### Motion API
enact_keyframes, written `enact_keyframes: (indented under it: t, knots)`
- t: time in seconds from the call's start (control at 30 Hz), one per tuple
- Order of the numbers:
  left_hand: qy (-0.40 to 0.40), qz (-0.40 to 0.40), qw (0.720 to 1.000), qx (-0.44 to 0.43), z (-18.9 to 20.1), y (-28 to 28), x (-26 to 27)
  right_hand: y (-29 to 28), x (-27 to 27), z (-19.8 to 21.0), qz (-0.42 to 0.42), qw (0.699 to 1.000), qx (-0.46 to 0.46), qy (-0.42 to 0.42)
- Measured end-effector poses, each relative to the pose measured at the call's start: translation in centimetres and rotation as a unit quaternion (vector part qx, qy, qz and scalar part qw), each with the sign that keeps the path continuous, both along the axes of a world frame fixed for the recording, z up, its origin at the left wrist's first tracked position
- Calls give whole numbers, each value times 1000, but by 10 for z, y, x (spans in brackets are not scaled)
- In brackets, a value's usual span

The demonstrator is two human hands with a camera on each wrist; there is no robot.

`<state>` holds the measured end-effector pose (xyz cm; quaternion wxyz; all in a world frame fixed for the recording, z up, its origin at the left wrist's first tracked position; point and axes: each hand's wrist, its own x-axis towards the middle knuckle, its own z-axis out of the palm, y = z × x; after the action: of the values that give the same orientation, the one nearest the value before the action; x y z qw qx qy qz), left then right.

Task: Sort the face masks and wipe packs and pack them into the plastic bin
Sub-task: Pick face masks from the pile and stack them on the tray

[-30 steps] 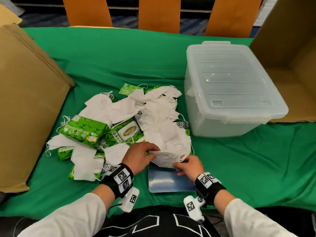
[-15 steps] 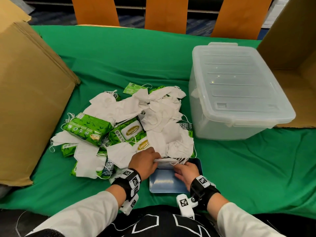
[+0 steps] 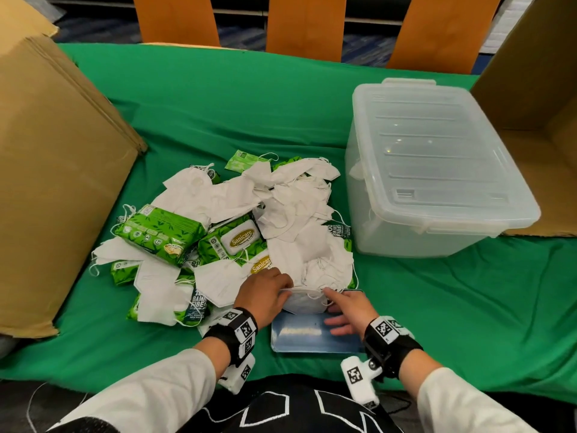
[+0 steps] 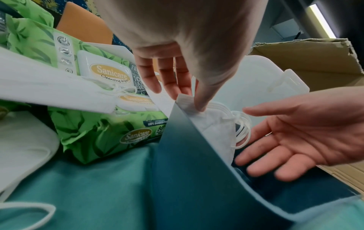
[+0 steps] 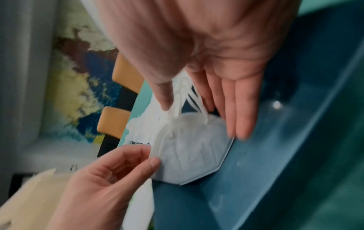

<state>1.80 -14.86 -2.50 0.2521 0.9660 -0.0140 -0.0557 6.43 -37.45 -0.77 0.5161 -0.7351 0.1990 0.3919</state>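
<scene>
Left hand point(image 3: 265, 292) pinches a folded stack of face masks point(image 3: 304, 303) at its left edge, sitting on the blue tray point(image 3: 312, 339) at 6 o'clock. Right hand point(image 3: 349, 310) is flat and loose beside it, gripping nothing. Lidded plastic bin point(image 3: 437, 170) sits at 2 o'clock.

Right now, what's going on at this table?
A person is sorting. The left hand pinches the edge of a small stack of face masks lying on a blue tray, while the right hand hovers open beside it. Most masks and the wipe packs sit mixed in a pile. The plastic bin has its lid on.
</scene>
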Motion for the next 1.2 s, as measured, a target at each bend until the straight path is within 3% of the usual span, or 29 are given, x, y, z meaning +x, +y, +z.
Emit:
enact_keyframes:
  t: [0.13, 0.2, 0.3, 0.37, 0.47, 0.57, 0.77, 0.97, 1.2]
  knots:
    - [-6, -7, 1000, 1, 3, -1, 1, -19, 18, 28, 163, 982, -73, -61]
    - [-5, -8, 1000, 2, 5, -2, 2, -18, 28, 37, 269, 928, -175, -190]
    - [2, -6, 1000, 1, 7, -3, 3, -9, 37, 36, 388, 810, -262, -353]
    - [7, -5, 1000, 2, 9, -4, 4, -1, 41, 21, 428, 791, -259, -351]
    - [11, -10, 1000, 13, 12, -5, 4, 5, 50, 2, 436, 813, -251, -294]
    - [9, -18, 1000, 17, 13, -5, 4, 0, 59, -3, 358, 872, -217, -256]
    - [17, -31, 999, 34, 11, -4, 4, -8, 75, -9, 201, 957, -95, -185]
    - [22, -41, 998, 41, 12, -3, 6, -8, 80, -14, 179, 969, -107, -131]
    - [21, -34, 999, 27, 10, -2, 5, -9, 74, -28, 247, 929, -208, -180]
